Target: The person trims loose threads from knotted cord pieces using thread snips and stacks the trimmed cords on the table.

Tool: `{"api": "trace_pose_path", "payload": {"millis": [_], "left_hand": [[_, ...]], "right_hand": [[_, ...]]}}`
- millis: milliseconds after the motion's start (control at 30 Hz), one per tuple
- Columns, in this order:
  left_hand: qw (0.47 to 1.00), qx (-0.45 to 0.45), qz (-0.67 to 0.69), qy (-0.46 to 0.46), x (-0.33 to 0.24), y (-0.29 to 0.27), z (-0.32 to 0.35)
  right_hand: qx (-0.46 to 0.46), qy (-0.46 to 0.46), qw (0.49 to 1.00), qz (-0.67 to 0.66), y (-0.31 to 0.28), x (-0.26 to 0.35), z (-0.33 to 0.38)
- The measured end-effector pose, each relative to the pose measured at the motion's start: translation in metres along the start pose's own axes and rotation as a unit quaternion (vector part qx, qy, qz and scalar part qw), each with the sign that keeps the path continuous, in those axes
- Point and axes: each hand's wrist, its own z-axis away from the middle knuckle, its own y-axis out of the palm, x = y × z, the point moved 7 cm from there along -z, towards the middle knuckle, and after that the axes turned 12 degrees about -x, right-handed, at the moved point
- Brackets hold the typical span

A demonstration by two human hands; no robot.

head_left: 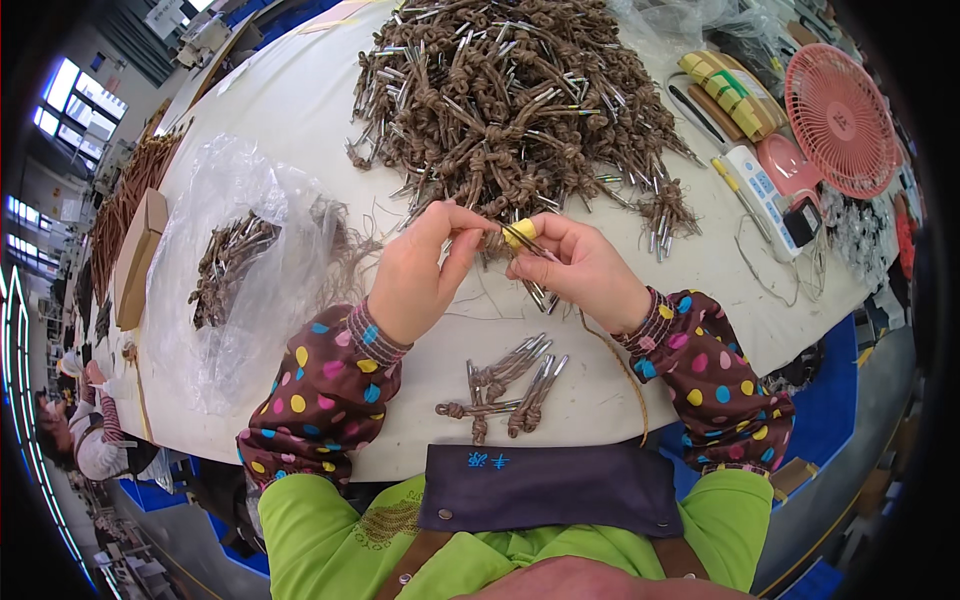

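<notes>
Over the table's middle, my left hand (420, 275) pinches thumb and forefinger at one end of a thin dark cord (508, 238). My right hand (590, 270) grips the same cord between thumb and fingers, close beside the left. Yellow tape (519, 233) wraps its forefinger. Whether the cord is knotted there is too small to tell. Just beyond both hands rises a large pile of knotted brown cords (510, 120) with silvery metal tips. Nearer my body lies a small group of knotted cords (503, 388), also metal-tipped, apart from both hands.
On the left, a clear plastic bag (165, 300) holds dark cord pieces, beside a cardboard box (140, 258). A pink fan (840, 120), a white power strip (765, 200) and a yellow-wrapped bundle (735, 90) stand at the right. Another person (100, 440) is at far left.
</notes>
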Motion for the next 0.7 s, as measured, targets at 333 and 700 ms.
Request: {"api": "trace_pose_path", "payload": {"millis": [333, 700], "left_hand": [[0.992, -0.017, -0.086, 0.091, -0.007, 0.001, 0.001], [0.973, -0.016, -0.158, 0.166, -0.018, 0.010, 0.002]], "right_hand": [[-0.141, -0.337, 0.839, 0.403, -0.010, 0.053, 0.017], [-0.148, -0.418, 0.745, 0.498, 0.002, 0.064, 0.028]]}}
